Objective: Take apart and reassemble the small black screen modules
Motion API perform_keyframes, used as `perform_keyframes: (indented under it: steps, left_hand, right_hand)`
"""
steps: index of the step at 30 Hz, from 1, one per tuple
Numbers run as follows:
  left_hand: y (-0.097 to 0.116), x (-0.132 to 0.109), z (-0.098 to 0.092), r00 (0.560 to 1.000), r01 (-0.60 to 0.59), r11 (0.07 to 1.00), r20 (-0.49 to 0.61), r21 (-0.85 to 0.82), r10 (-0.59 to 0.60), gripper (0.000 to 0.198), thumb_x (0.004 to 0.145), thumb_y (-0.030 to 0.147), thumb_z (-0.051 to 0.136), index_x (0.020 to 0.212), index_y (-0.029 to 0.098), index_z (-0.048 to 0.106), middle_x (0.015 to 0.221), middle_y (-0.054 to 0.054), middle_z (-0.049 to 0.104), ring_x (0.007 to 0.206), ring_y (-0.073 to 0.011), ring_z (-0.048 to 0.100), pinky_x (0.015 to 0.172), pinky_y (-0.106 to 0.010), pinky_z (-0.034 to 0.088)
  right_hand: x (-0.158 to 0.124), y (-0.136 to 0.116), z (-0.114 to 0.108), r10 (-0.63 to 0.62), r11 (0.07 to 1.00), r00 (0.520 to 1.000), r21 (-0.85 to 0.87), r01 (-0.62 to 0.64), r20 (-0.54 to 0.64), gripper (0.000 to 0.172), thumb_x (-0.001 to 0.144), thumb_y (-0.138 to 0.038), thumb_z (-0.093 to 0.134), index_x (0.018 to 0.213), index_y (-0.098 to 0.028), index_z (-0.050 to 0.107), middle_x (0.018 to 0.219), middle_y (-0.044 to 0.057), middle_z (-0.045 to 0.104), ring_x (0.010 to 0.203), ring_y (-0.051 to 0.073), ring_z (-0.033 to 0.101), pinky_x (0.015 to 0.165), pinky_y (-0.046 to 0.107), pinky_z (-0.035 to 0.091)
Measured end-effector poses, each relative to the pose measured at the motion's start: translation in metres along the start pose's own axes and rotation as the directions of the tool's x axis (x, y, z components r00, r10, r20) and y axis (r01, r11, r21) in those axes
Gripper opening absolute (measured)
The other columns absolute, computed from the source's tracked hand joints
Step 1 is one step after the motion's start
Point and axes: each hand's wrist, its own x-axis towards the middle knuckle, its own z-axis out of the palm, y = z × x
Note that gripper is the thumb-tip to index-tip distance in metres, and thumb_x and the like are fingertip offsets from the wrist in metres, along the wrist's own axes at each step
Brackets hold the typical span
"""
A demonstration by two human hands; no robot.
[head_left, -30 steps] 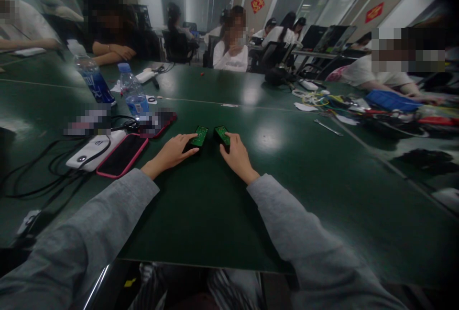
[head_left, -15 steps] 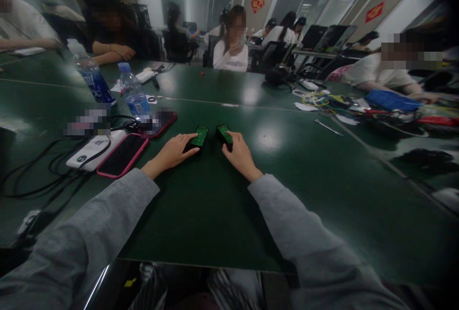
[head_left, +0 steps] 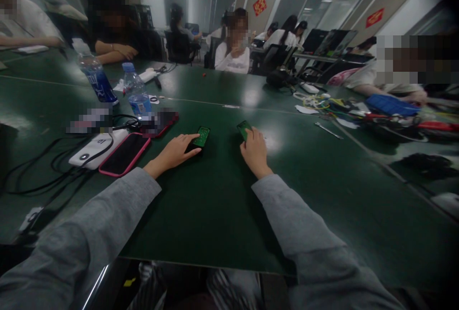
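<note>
1. So, the left hand (head_left: 175,149) has a grip on a small black block with a green circuit-board top, the left block (head_left: 202,136). Fingers lie over the board's left side, thumb along the near edge.
2. The right hand (head_left: 256,149) is basically doing the same with the right block (head_left: 243,128), fingers curled over its near right part so you only see some of the green.
3. Both blocks sit around the middle of the green surface (head_left: 215,214), with a bare gap between them. Can't tell if the right one is touching down or slightly raised.
4. Left of the left hand there's a pink-edged phone (head_left: 125,155) lying flat, right up beside a white power bank (head_left: 88,152) with a black cable (head_left: 60,183) running over it. A red-edged phone (head_left: 168,122) lies a bit farther back.
5. Behind those, two bottles: a clear bottle (head_left: 136,92) with a blue cap, and farther left a blue-labelled bottle (head_left: 95,78).
6. Over on the right, a wrench (head_left: 328,130) lies near a messy wire pile (head_left: 319,103) with a blue item (head_left: 392,105) in it. A person in a light top (head_left: 366,79) sits on the far side of that.
</note>
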Motion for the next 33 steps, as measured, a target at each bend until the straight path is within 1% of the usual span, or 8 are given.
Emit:
perform_keyframes:
  steps: [4,7,13,17,24,28,31,33]
  left_hand:
    - [0.0,0.0,0.0,1.0,-0.005,1.0,-0.003,-0.001,0.005,0.064,0.102,0.062,0.044,0.152,0.021,0.045,0.143,-0.014,0.062,0.127,-0.0288,0.061,0.106,-0.045,0.049]
    - [0.0,0.0,0.001,1.0,-0.011,1.0,-0.007,-0.007,0.011,0.066,0.102,0.063,0.043,0.152,0.021,0.045,0.145,-0.014,0.061,0.129,-0.0293,0.06,0.109,-0.046,0.048]
    - [0.001,0.0,0.0,1.0,-0.004,1.0,0.003,-0.021,0.004,0.068,0.102,0.064,0.043,0.153,0.02,0.044,0.144,-0.014,0.061,0.128,-0.0296,0.06,0.108,-0.047,0.048]
    - [-0.002,0.001,0.002,1.0,-0.012,1.0,-0.006,-0.009,0.012,0.066,0.102,0.063,0.043,0.153,0.022,0.043,0.144,-0.014,0.062,0.128,-0.0293,0.061,0.107,-0.046,0.049]
    - [-0.001,0.0,0.0,1.0,-0.005,1.0,-0.003,-0.008,0.005,0.065,0.103,0.063,0.043,0.153,0.022,0.044,0.142,-0.014,0.062,0.126,-0.0291,0.062,0.106,-0.046,0.05]
    - [0.001,0.0,-0.001,1.0,0.006,1.0,0.011,-0.008,-0.006,0.068,0.102,0.065,0.042,0.154,0.021,0.043,0.143,-0.015,0.062,0.126,-0.0295,0.061,0.106,-0.047,0.05]
    - [0.0,0.0,0.0,1.0,0.0,1.0,0.004,-0.011,0.0,0.067,0.103,0.065,0.041,0.154,0.021,0.043,0.144,-0.014,0.061,0.127,-0.0294,0.06,0.106,-0.047,0.049]
    - [-0.001,0.0,0.001,1.0,-0.005,1.0,-0.003,-0.014,0.005,0.067,0.102,0.065,0.041,0.153,0.021,0.043,0.144,-0.014,0.061,0.128,-0.0295,0.06,0.107,-0.047,0.049]
  right_hand:
    - [-0.004,-0.011,0.005,-0.133,0.991,0.99,0.012,0.133,0.046,0.045,0.094,-0.019,0.05,0.137,-0.009,0.055,0.151,0.023,0.048,0.144,0.038,0.041,0.118,0.061,0.037]
    - [-0.005,-0.01,0.01,-0.133,0.991,0.99,0.027,0.133,0.033,0.044,0.098,-0.023,0.047,0.138,-0.007,0.055,0.15,0.022,0.049,0.144,0.036,0.041,0.12,0.056,0.035]
    - [0.001,0.008,0.021,0.133,0.982,0.986,0.151,-0.118,-0.096,0.059,0.096,-0.037,0.053,0.144,-0.005,0.047,0.144,0.027,0.05,0.139,0.037,0.043,0.113,0.057,0.04]
    - [0.005,0.019,0.027,0.34,0.896,0.94,0.3,-0.327,0.01,0.062,0.09,-0.047,0.06,0.136,-0.006,0.053,0.13,0.026,0.06,0.122,0.038,0.056,0.105,0.057,0.046]
    - [0.004,0.016,0.018,0.391,0.847,0.915,0.353,-0.398,0.096,0.057,0.087,-0.044,0.066,0.132,-0.011,0.058,0.113,0.019,0.07,0.102,0.034,0.067,0.093,0.05,0.053]
    - [0.003,0.008,0.008,0.306,0.921,0.952,0.251,-0.297,0.002,0.056,0.088,-0.033,0.065,0.138,-0.01,0.055,0.122,0.02,0.068,0.11,0.035,0.065,0.097,0.052,0.053]
    - [0.002,0.002,0.002,0.069,0.996,0.995,0.066,-0.064,-0.075,0.044,0.091,-0.017,0.054,0.134,-0.01,0.059,0.141,0.022,0.059,0.134,0.037,0.053,0.111,0.055,0.043]
    - [0.001,-0.001,0.0,-0.076,0.997,0.996,-0.014,0.075,-0.051,0.043,0.092,-0.008,0.045,0.13,-0.012,0.062,0.146,0.019,0.057,0.142,0.034,0.047,0.118,0.055,0.035]
